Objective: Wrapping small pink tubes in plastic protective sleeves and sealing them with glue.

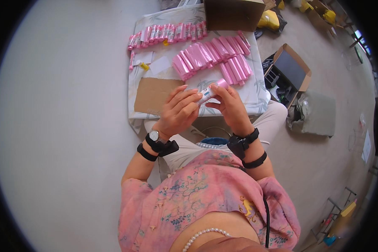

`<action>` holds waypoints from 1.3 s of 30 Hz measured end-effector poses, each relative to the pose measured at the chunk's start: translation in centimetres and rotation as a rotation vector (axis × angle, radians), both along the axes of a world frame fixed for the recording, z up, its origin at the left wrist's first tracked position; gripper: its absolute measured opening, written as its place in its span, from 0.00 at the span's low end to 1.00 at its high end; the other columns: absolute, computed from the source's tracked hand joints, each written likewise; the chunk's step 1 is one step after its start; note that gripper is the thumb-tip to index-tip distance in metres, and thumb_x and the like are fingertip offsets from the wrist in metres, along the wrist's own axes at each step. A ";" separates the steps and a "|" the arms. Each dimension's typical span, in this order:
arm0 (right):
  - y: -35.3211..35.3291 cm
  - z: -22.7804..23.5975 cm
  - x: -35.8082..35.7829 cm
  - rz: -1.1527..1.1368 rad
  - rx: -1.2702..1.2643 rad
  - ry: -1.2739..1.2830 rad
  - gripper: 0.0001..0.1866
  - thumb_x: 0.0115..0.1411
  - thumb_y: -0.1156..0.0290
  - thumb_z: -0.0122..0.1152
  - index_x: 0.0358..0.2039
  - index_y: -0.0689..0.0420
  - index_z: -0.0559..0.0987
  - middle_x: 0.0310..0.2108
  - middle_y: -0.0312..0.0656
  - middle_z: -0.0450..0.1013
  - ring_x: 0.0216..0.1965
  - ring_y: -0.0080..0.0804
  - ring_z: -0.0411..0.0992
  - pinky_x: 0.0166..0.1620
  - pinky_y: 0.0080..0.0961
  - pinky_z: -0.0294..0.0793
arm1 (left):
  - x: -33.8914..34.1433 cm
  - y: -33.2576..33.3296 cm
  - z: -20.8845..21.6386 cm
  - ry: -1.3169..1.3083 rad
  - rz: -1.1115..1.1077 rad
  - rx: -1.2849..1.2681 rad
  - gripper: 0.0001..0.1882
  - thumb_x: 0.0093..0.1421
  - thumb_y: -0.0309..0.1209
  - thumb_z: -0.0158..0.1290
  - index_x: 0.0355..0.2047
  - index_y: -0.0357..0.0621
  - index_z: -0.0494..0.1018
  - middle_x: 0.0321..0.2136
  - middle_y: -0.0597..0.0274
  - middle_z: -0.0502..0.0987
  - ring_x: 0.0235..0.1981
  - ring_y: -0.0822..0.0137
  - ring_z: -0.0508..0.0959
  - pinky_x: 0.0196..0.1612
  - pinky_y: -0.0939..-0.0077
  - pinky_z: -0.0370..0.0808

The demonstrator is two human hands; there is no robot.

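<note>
Both hands' grip, left (178, 110) and right (231, 107), grasping pink-capped tube (212, 90) above cloth-covered table (256, 94), grey floor (63, 105).

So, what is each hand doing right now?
Left hand: closed on the white end of the tube.
Right hand: closed on the tube's pink end.

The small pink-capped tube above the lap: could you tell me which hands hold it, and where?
Both hands hold the white tube: the left hand pinches its lower white end, and the right hand grips near its pink cap.
</note>
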State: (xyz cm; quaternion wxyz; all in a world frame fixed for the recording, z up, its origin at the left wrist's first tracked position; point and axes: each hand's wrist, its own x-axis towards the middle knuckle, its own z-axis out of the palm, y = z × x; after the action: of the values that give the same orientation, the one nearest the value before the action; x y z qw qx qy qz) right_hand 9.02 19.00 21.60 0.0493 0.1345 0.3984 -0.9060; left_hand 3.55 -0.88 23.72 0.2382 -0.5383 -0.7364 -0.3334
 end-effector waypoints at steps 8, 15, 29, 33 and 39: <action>1.1 -0.5 0.2 0.058 0.249 0.276 0.09 0.68 0.72 0.65 0.46 0.62 0.80 0.42 0.37 0.77 0.41 0.23 0.77 0.42 0.25 0.80 | -0.7 -1.5 0.4 -0.114 -0.054 0.029 0.21 0.55 0.15 0.65 0.44 0.44 0.68 0.48 0.52 0.83 0.49 0.50 0.84 0.55 0.52 0.81; 1.7 0.2 0.5 0.101 0.466 0.433 0.10 0.64 0.75 0.69 0.45 0.61 0.84 0.43 0.39 0.78 0.42 0.26 0.77 0.43 0.26 0.80 | -0.1 -2.3 0.5 -0.393 -0.074 0.109 0.16 0.56 0.15 0.64 0.42 0.42 0.73 0.47 0.52 0.84 0.49 0.51 0.84 0.49 0.63 0.83; 2.2 1.6 1.4 -0.005 1.003 0.712 0.17 0.52 0.78 0.77 0.44 0.58 0.85 0.41 0.43 0.81 0.41 0.36 0.81 0.44 0.28 0.80 | 1.0 -2.8 1.4 -0.480 -0.098 0.179 0.15 0.58 0.17 0.64 0.40 0.43 0.72 0.45 0.51 0.84 0.45 0.52 0.86 0.45 0.65 0.84; 2.6 1.6 1.7 -0.013 1.019 0.743 0.17 0.52 0.78 0.78 0.43 0.59 0.85 0.40 0.44 0.82 0.41 0.36 0.82 0.44 0.27 0.80 | 1.0 -2.6 2.1 -0.412 -0.108 0.151 0.14 0.58 0.18 0.65 0.39 0.43 0.71 0.44 0.50 0.84 0.45 0.52 0.86 0.44 0.65 0.84; 2.7 1.8 2.1 -0.038 1.052 0.749 0.18 0.50 0.76 0.80 0.41 0.60 0.83 0.39 0.46 0.82 0.42 0.38 0.82 0.44 0.29 0.81 | 1.2 -2.6 2.5 -0.381 -0.103 0.148 0.16 0.58 0.20 0.66 0.39 0.42 0.69 0.43 0.48 0.85 0.45 0.50 0.86 0.47 0.61 0.84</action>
State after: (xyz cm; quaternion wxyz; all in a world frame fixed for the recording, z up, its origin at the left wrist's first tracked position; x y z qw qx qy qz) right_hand 11.14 21.70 23.44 -0.1818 -0.1776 0.7771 -0.5758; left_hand 4.73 -3.50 26.23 0.1163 -0.4836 -0.7132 -0.4940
